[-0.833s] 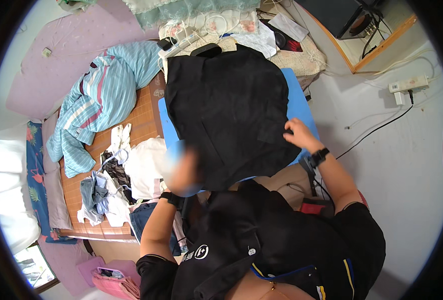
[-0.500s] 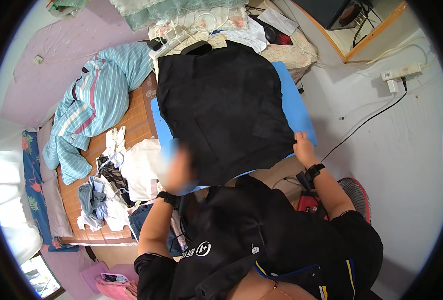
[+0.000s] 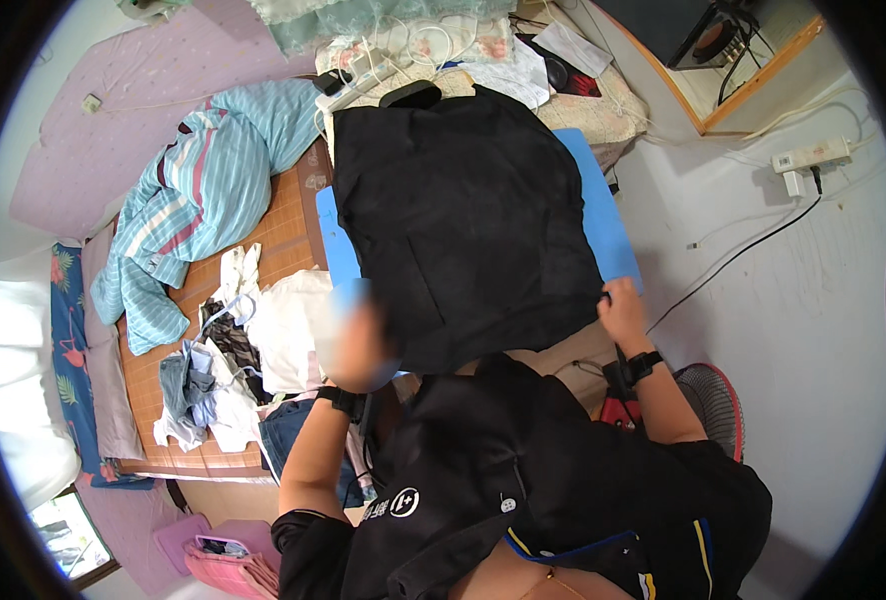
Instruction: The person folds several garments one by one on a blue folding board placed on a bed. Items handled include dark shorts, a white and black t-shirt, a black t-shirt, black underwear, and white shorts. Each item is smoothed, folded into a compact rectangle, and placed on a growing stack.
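Black garment (image 3: pixel 468 225) spread flat over blue board (image 3: pixel 603 215) on bed. Right hand (image 3: pixel 623 312) fingers pinch garment's near right corner; left hand (image 3: pixel 348 350) blurred, grip unclear. Striped blanket (image 3: pixel 188 210), clothes pile (image 3: pixel 228 370) at bed's left edge.

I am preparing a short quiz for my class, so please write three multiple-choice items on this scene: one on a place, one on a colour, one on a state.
1. Where does the black garment lie?
A. on the blue board
B. on the white floor
C. on the fan

2. What colour is the striped bedding on the mat?
A. red
B. light blue
C. yellow

3. What is the right hand doing?
A. hanging free
B. resting on the fan
C. gripping the garment's edge

Answers:
1. A, blue shows at both sides of the cloth.
2. B, pale blue with stripes.
3. C, its fingers close on the lower right corner.
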`<state>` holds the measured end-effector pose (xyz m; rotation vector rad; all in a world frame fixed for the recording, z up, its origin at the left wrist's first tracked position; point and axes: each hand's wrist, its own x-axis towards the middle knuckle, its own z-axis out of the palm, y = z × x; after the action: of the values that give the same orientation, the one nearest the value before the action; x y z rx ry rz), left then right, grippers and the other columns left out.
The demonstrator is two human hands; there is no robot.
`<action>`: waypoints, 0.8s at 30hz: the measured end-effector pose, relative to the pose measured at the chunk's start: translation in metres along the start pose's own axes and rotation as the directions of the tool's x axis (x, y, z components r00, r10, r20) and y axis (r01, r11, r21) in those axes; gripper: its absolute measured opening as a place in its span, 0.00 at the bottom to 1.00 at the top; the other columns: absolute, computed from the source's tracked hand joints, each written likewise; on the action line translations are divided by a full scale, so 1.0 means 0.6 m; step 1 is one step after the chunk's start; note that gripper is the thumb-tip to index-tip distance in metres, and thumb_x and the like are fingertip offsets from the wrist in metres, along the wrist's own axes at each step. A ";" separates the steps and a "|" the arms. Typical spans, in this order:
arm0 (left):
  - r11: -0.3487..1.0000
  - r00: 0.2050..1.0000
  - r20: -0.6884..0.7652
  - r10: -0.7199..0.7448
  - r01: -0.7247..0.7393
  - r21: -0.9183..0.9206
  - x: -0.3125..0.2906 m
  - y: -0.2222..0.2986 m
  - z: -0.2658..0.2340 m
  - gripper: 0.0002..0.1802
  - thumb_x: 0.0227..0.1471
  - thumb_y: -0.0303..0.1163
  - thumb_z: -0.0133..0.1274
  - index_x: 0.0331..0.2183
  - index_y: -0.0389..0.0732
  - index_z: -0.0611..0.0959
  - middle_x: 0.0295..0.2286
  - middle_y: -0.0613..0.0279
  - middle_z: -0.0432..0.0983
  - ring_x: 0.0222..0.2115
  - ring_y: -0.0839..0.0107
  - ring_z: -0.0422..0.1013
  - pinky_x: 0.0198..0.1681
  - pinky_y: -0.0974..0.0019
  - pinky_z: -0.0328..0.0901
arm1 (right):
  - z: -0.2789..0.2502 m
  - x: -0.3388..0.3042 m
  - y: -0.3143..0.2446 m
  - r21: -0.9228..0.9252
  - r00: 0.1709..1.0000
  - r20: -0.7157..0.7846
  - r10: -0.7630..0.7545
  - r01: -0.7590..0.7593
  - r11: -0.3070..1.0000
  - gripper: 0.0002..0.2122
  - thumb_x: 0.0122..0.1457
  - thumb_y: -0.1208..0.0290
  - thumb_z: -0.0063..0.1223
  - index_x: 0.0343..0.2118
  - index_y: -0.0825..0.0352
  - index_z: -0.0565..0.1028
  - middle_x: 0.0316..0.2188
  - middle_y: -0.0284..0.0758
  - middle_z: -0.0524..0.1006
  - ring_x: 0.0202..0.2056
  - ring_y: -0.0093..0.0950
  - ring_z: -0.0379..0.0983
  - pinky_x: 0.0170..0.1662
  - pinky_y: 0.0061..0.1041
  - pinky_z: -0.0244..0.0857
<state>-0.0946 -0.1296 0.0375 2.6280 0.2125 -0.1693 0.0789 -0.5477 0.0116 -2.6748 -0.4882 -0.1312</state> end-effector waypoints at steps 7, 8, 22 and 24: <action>0.960 0.959 -0.038 0.280 -0.280 0.013 0.020 0.021 0.011 0.30 0.29 0.31 0.59 0.39 0.37 0.68 0.51 0.46 0.52 0.53 0.50 0.48 0.54 0.57 0.49 | 0.041 -0.036 -0.104 0.136 0.782 0.203 -0.589 0.573 0.808 0.07 0.37 0.75 0.49 0.24 0.65 0.67 0.27 0.37 0.65 0.31 0.36 0.62 0.34 0.31 0.57; 0.945 0.945 -0.020 0.327 -0.327 0.002 0.020 0.027 0.011 0.29 0.29 0.31 0.60 0.38 0.37 0.69 0.51 0.47 0.52 0.53 0.49 0.48 0.54 0.57 0.49 | 0.048 -0.034 -0.095 0.149 0.781 0.255 -0.570 0.551 0.821 0.06 0.38 0.75 0.48 0.23 0.65 0.68 0.27 0.37 0.65 0.31 0.36 0.62 0.35 0.31 0.57; 0.931 0.931 0.181 0.318 -0.343 0.126 -0.014 0.034 0.016 0.42 0.20 0.43 0.64 0.41 0.38 0.69 0.52 0.49 0.50 0.54 0.49 0.44 0.54 0.53 0.47 | -0.009 0.058 -0.081 0.147 0.893 0.215 -0.394 0.369 0.918 0.13 0.37 0.74 0.54 0.29 0.66 0.68 0.29 0.37 0.65 0.35 0.36 0.63 0.36 0.31 0.59; 0.929 0.932 0.196 0.306 -0.337 0.153 -0.015 0.033 0.025 0.43 0.20 0.44 0.64 0.42 0.39 0.68 0.52 0.50 0.50 0.55 0.49 0.43 0.55 0.52 0.46 | -0.005 0.072 -0.101 0.066 0.872 0.178 -0.455 0.451 0.890 0.13 0.36 0.77 0.51 0.30 0.67 0.67 0.29 0.37 0.64 0.35 0.36 0.63 0.37 0.31 0.58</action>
<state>-0.1010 -0.1553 0.0353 2.7667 -0.3092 -0.3088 0.0972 -0.4836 0.0449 -2.5110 -1.1702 -0.0032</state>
